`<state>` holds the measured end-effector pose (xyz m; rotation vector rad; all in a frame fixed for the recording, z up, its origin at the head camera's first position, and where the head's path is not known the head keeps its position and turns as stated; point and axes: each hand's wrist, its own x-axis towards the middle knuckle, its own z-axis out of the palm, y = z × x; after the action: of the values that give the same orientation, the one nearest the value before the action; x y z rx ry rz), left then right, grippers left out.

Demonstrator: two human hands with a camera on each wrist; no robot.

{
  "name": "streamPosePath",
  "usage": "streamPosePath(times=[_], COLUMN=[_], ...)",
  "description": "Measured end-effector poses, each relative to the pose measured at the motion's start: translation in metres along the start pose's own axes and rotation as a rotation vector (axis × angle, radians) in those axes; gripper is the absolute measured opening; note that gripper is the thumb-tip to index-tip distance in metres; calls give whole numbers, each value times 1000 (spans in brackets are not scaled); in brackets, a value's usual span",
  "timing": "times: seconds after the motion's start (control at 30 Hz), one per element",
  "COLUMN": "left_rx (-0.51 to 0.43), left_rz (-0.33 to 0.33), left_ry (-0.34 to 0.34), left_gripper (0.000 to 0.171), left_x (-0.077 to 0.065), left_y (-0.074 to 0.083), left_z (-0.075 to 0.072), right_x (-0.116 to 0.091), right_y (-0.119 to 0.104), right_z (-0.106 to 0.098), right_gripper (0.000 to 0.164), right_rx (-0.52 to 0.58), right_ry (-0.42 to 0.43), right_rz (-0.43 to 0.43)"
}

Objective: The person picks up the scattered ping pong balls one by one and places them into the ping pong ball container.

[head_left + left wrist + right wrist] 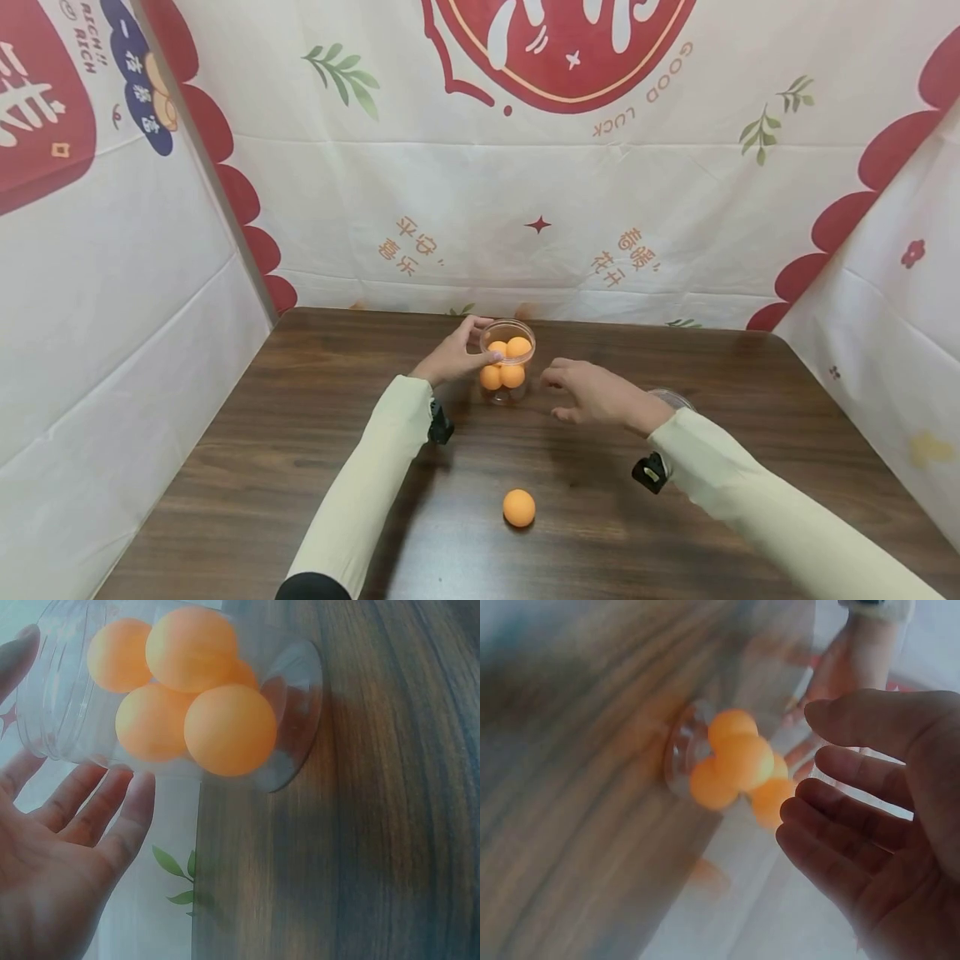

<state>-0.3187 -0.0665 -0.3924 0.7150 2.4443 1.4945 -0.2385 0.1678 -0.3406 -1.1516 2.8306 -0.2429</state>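
Note:
A clear plastic jar (507, 392) stands upright on the dark wooden table, with several orange ping-pong balls (230, 730) inside it. My left hand (457, 352) holds the jar near its open rim, thumb on the near side and fingers round the far side. To the right of the jar, my right hand (596, 392) hovers with nothing in it, its fingers loosely bent toward the jar. One more orange ping-pong ball (519, 507) lies on the table, nearer to me than both hands.
Partly behind my right wrist, a clear round object (671, 399) lies on the table (315, 467). White printed cloth (480, 192) hangs along the table's far edge and both sides.

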Motion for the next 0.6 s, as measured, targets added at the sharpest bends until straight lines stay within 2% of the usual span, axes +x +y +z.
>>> streamPosePath(times=[0.17, 0.27, 0.33, 0.6], left_rx=[-20, -7, -6, 25], left_rz=[2, -1, -1, -17], left_ry=[-32, -36, -26, 25], left_gripper=[62, 62, 61, 60], left_x=[-11, -12, -10, 4], left_y=[20, 21, 19, -8], left_z=[-3, -4, -3, 2], right_x=[-6, -9, -10, -16], right_y=[-11, -16, -19, -30], right_z=[9, 13, 15, 27], right_gripper=[33, 32, 32, 33], right_rx=[20, 30, 32, 54], right_ry=[-29, -37, -39, -64], right_rz=[-21, -26, -33, -71])
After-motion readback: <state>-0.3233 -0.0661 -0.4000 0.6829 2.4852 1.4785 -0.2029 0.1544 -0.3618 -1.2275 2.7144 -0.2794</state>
